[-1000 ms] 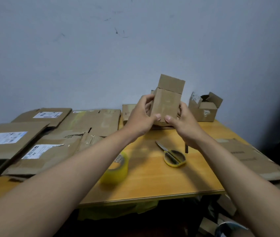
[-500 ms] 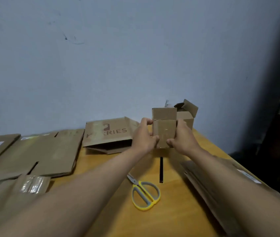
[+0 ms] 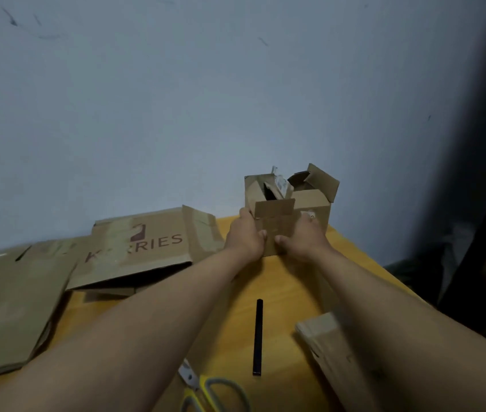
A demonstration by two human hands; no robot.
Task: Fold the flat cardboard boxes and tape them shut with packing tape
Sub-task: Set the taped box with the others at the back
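Observation:
A small brown cardboard box (image 3: 274,224) stands upright at the far right of the wooden table (image 3: 227,331), its top flaps open. My left hand (image 3: 246,236) grips its left side and my right hand (image 3: 304,237) grips its right side, thumbs on the front face. Right behind it, touching or nearly so, stands another small open box (image 3: 316,200) with raised flaps. A flattened box printed with letters (image 3: 143,248) lies to the left. No packing tape is in view.
Flat cardboard sheets (image 3: 13,307) cover the table's left side. Yellow-handled scissors (image 3: 209,394) lie at the near edge, a black stick (image 3: 257,337) beside them. More flat cardboard (image 3: 331,349) lies under my right forearm. The wall is close behind; the table's right edge drops off.
Both hands carried the small box away from me and down onto the table in front of the other open box. The view swung right, so the tape roll left the frame.

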